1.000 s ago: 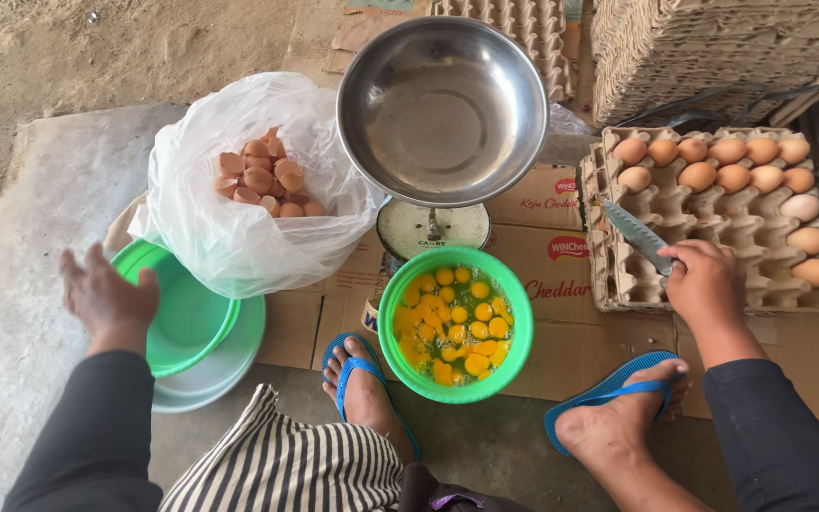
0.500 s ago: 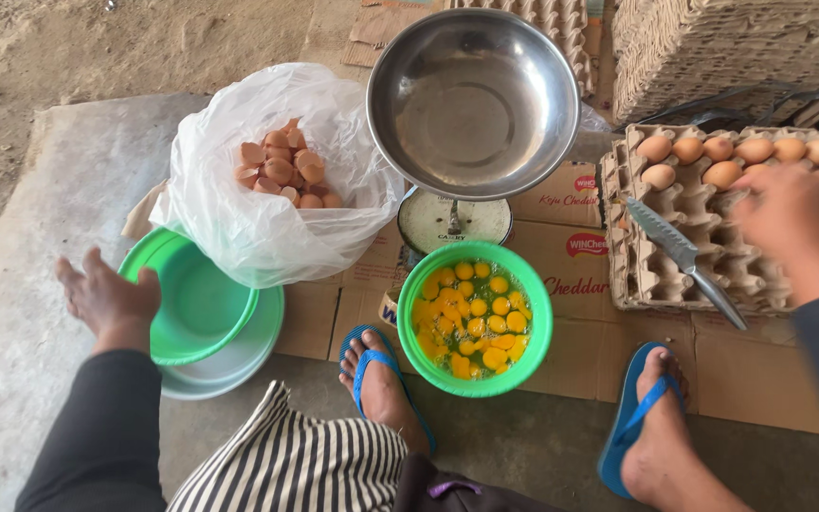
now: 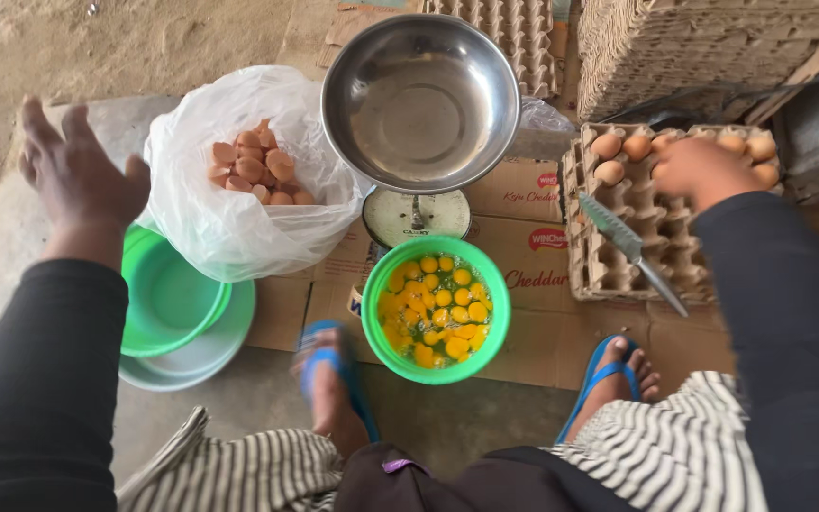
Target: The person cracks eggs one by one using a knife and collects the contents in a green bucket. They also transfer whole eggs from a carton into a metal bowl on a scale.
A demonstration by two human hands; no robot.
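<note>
Now knife (image 3: 629, 248) lies across egg tray (image 3: 588, 275), blade up-left, handle down-right; right hand (image 3: 699, 169) cupped over eggs (image 3: 621, 157).

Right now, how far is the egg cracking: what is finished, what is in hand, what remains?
Done: the round green plastic bowl holds many yolks, and the white plastic bag holds broken shells. In hand: the right hand reaches over the brown eggs in the cardboard tray; the left hand is empty. Left: several whole eggs.
</note>
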